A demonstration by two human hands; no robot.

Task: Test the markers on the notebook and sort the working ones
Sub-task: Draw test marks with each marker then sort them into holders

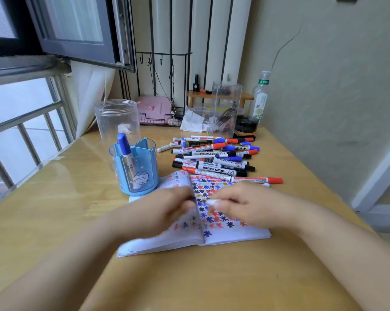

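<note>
An open notebook (pixel 234 232) lies on the wooden table, its pages covered with red, blue and black star marks. My right hand (pixel 241 205) grips a white marker (pixel 212 202) over the right page. My left hand (pixel 167 205) is blurred at the notebook's fold; its fingertips seem to pinch something small and dark, but I cannot tell what. Behind the notebook lies a pile of several markers (pixel 214 158) with red, blue and black caps. A blue pen holder (pixel 135 167) stands left of the pile with one blue-capped marker (pixel 126 151) upright in it.
An empty clear plastic jar (pixel 116 120) stands behind the pen holder. At the back are a clear box (pixel 225 108), crumpled paper (pixel 192 122), a bottle (pixel 260 97) and a pink case (pixel 153 108). A wall runs along the right, window bars along the left.
</note>
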